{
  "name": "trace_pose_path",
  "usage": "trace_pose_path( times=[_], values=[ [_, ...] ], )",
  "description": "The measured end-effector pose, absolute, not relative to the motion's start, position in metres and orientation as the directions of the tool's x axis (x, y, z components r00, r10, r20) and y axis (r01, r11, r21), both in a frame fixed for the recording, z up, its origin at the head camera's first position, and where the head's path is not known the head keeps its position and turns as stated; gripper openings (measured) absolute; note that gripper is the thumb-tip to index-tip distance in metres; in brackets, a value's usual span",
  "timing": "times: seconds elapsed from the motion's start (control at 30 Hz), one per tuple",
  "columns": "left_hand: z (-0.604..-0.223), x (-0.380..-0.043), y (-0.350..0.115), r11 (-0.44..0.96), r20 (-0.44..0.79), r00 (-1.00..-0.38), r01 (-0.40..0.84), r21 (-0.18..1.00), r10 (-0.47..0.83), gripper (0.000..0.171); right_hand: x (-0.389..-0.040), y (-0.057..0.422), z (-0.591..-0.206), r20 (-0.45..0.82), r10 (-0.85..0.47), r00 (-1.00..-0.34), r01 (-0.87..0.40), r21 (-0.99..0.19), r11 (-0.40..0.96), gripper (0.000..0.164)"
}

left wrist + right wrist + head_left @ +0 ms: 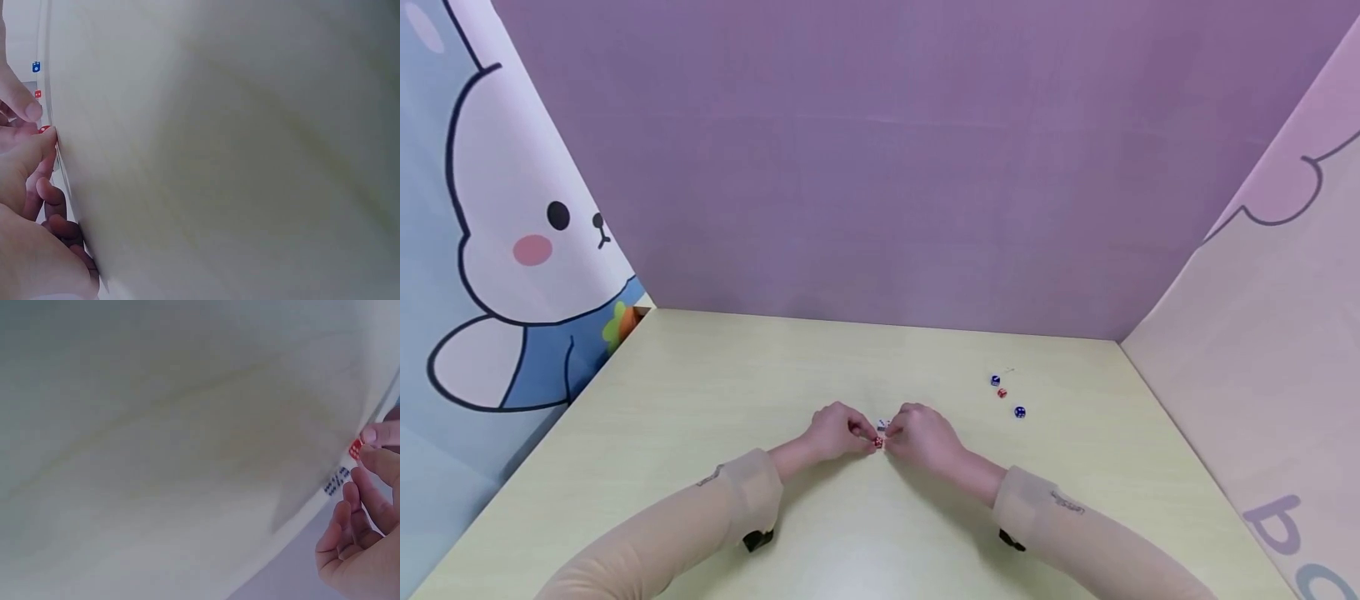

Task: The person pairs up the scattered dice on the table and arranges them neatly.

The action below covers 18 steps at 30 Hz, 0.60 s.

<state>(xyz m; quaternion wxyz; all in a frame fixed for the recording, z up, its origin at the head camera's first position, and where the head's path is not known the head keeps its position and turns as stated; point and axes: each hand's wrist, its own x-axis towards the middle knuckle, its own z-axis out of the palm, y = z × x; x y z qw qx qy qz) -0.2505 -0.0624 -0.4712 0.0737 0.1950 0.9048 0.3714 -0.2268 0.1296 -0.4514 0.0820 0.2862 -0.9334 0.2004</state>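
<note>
While both grips sit close together around the middle of the bench point(850, 542), the head view puts the red die point(878, 442) between them, well short of the back edge, with white dice point(882, 425) just beside it on the back-edge side. Left grip point(835, 431) looks narrow, pinching the red die at the fingertips; right grip point(923, 436) has its fingertips right by the dice, can't tell if it holds anything. Toward the back right corner: blue die point(996, 380), second red die point(1002, 392), another blue die point(1020, 412), all apart from the grips. Red die should be light, stiff, tough, maybe a bit slick; best taken by two opposite side faces. Front edge cut off.

Left wrist view: mostly bare bench. Left thumb point(49, 140) hides most of the red die, only a sliver shows; a blue and a red one lie beyond.

Right wrist view: red die sits between a left fingertip point(370, 435) and right thumb point(379, 461), white dice near the right fingers. Resting on the bench or lifted, can't make out; exact count of white dice unclear.
</note>
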Motion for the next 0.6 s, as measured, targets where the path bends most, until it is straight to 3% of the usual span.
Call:
trace_pose_path(
  times=[0.6],
  values=[
    [-0.471,-0.248,-0.059,0.655,0.007,-0.925,0.274,0.704,0.379,0.012,-0.245,0.207,-0.404,0.218,-0.389,-0.895,-0.446,-0.422,0.789,0.018]
  ],
)
